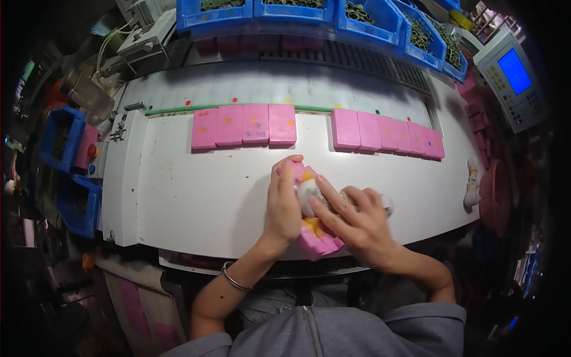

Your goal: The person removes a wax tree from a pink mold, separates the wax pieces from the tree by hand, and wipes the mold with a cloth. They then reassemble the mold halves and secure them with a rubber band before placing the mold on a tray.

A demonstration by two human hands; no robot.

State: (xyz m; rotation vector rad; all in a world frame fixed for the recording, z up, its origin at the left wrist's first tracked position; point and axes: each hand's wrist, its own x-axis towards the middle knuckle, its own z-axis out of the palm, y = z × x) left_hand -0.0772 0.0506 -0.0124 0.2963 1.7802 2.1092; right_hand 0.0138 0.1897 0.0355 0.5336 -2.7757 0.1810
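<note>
In the head view, the left hand (282,205) holds a pink piece (321,245) up at its left side, its fingers bent around the edge and the fingertips near the upper end. The pink piece is tilted, in front of the person by the near edge of the worktop (196,196), and has yellow patches (311,225) on its face. The right hand (364,231) grips a pale tool (307,195) with a rounded white end, its fingers wrapped over the body. The rounded end lies against the pink piece between the yellow patches; the tool's other end shows just past the right fingers, and most of its body is hidden.

Beyond the hands, four pink blocks (229,128) stand side by side at the left, and a second row (369,131) of similar blocks stands at the right, with a gap between the rows. Behind them runs a green strip (178,110). Blue bins (295,13) with green bits line the far side. A panel (513,71) with a blue screen is at far right, and a button box (92,157) is at left.
</note>
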